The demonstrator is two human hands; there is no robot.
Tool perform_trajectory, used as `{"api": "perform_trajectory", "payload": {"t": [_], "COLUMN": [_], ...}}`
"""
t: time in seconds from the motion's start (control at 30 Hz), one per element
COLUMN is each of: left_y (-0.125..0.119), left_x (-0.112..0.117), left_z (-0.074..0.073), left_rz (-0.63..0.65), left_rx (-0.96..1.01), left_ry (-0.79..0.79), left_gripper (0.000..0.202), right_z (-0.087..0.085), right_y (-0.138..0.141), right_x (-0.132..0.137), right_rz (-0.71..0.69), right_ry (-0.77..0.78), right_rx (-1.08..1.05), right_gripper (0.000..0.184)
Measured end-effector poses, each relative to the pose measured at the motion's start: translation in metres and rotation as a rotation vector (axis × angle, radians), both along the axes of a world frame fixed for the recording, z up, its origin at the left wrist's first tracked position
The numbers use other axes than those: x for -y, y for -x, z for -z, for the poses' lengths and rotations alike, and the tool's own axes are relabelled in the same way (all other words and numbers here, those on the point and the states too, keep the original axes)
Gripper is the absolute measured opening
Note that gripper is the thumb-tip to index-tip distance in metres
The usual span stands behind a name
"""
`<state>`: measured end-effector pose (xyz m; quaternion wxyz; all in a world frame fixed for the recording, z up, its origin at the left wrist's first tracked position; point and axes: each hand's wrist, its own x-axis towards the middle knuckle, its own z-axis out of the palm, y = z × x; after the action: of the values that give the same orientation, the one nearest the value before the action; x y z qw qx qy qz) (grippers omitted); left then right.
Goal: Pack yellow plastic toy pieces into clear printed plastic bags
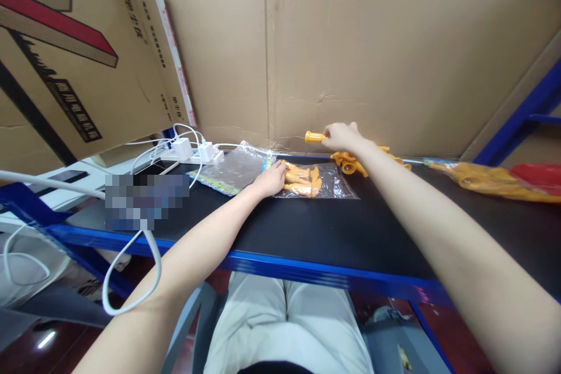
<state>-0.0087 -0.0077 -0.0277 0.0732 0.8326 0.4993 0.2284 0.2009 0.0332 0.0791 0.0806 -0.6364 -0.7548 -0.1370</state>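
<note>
Right hand (344,135): fingers closed round one orange piece (314,137), held up over the table's back edge by the cardboard wall (372,52). End sticks out left; could clip the wall or slip if grip is too far back.
Left hand (272,180): laid on the bag (342,187), mid-table; can't tell if it pinches film or just presses. If only pressing, bag could skate.
Bag: orange pieces inside, right of the hand. Thin film, could crease or tear under a hard flared end.
Clear film (245,165): left of the hand; can't tell if same bag or another. Could get caught underneath.
Loose pile (350,163): back edge, behind right forearm. A low forearm could scatter it.
White cable (154,257): loops off the front-left edge across left forearm in view; contact unclear, snag risk.
</note>
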Motion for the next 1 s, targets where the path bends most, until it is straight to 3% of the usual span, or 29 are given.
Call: {"api": "perform_trajectory", "payload": {"t": [0.17,0.3,0.4,0.53,0.73,1.0], "left_y": [-0.001,-0.001,0.0,0.002,0.004,0.004], "left_x": [-0.005,-0.01,-0.011,-0.01,-0.009,-0.011], "left_z": [0.003,0.006,0.007,0.005,0.004,0.004], "left_rz": [0.023,0.034,0.001,-0.017,0.012,0.025], "left_rx": [0.032,0.046,0.044,0.024,0.04,0.077], "left_ry": [-0.046,-0.058,-0.039,-0.024,-0.03,-0.017], "left_gripper": [0.038,0.039,0.04,0.04,0.04,0.039], "right_z": [-0.01,0.008,0.025,0.035,0.034,0.032], "right_y": [-0.034,-0.061,-0.066,-0.055,-0.056,-0.06], "right_x": [0.049,0.071,0.075,0.079,0.08,0.083], "right_rz": [0.101,0.215,0.221,0.111,-0.09,-0.274], "right_ry": [0.011,0.141,0.252,0.327,0.378,0.543], "right_rx": [-0.112,-0.079,0.018,0.012,-0.243,-0.398], "right_gripper": [0.029,0.021,0.015,0.017,0.016,0.019]}}
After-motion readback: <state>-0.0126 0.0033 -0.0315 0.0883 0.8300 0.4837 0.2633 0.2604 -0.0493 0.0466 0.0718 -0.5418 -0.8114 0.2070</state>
